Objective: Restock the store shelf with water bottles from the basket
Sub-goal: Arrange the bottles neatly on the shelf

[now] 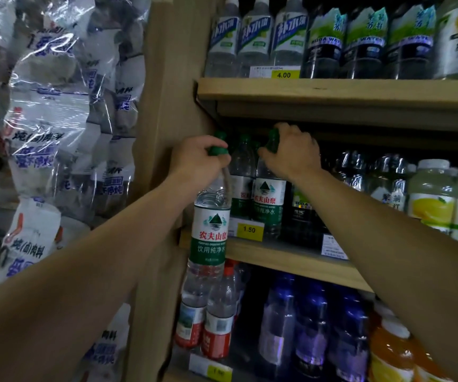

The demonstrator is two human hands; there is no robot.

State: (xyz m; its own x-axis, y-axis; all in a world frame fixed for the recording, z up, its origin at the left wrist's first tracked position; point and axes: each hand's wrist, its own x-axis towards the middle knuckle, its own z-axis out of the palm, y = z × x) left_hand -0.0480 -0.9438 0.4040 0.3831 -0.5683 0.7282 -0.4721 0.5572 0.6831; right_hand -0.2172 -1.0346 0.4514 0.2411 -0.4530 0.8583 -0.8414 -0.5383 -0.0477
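My left hand [196,158] grips a green-capped water bottle [210,232] by its neck; the bottle hangs in front of the middle shelf's [291,257] left end, its base below the shelf edge. My right hand [291,153] is closed on the cap and neck of a second green-labelled water bottle [267,205], which stands on the middle shelf near the front. Another matching bottle [241,177] stands behind, between my two hands. The basket is out of view.
Dark soda-water bottles [302,216] and yellow lemon drinks [431,197] fill the middle shelf to the right. A yellow 1.50 price tag [249,230] sits on its edge. Red-labelled bottles [217,321] and blue bottles [313,326] stand below. Plastic-wrapped packs [51,119] are stacked at left.
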